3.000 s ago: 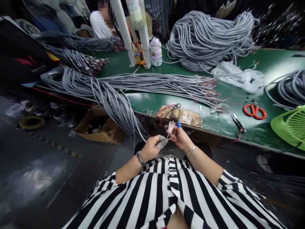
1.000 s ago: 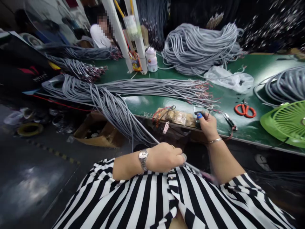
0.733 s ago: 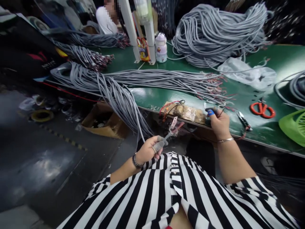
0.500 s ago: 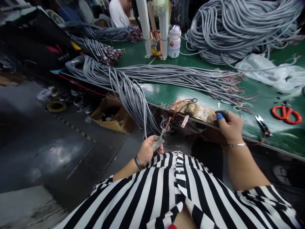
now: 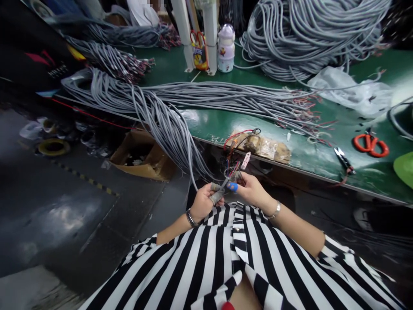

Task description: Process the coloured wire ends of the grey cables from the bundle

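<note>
My left hand [image 5: 205, 201], with grey wraps on two fingers, is closed round the end of a grey cable [image 5: 193, 178] that hangs down from the bundle on the green table [image 5: 222, 125]. Thin coloured wires [image 5: 232, 168] fan out of that cable end. My right hand [image 5: 250, 189], with a blue cap on one fingertip, pinches at those wires right beside the left hand. Both hands meet just below the table's front edge, above my striped shirt. A small pink tag [image 5: 245, 160] dangles above them.
A taped brown block with red wires [image 5: 261, 145] sits at the table edge. Red scissors [image 5: 370, 144], small cutters [image 5: 343, 158], a clear plastic bag [image 5: 351, 90], a big grey cable coil [image 5: 309, 34] and a white jar [image 5: 226, 47] lie beyond. A cardboard box [image 5: 140, 156] stands on the floor. Another person sits at the far left.
My right hand left the block at the table edge and came down to the cable end in my left hand. The left hand stayed put, still holding the cable.
</note>
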`<control>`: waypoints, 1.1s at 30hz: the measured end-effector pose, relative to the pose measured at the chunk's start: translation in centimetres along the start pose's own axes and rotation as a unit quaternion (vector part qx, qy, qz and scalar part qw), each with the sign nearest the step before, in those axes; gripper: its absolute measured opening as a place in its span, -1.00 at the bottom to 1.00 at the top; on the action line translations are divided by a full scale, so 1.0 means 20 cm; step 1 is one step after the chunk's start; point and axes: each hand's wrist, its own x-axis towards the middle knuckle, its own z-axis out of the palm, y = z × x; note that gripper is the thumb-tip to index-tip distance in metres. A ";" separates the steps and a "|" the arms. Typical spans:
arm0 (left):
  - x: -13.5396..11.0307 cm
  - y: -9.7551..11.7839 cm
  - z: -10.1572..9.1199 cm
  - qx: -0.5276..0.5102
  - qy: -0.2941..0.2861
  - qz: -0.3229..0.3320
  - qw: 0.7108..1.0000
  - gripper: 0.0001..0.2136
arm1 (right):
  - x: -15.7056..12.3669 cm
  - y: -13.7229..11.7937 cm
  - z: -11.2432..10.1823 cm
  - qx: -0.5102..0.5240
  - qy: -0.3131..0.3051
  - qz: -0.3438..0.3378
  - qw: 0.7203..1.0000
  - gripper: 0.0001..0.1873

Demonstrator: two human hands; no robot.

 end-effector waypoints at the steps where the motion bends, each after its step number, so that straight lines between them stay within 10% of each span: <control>1: 0.00 -0.01 -0.01 0.003 -0.002 0.002 1.000 -0.61 | 0.01 0.00 0.00 -0.005 0.008 0.000 1.000 -0.66; 9: 0.03 -0.04 -0.03 -0.073 0.024 0.039 0.996 -0.67 | -0.03 0.03 -0.12 0.192 -0.106 0.126 0.968 -0.64; 21: 0.08 0.08 0.07 0.031 -0.160 0.037 0.986 -0.56 | -0.09 0.03 -0.12 0.064 -0.089 0.088 0.990 -0.54; 33: 0.15 0.07 0.11 -0.097 0.018 0.093 0.991 -0.69 | -0.15 0.05 -0.18 -0.130 -0.039 -0.013 0.991 -0.60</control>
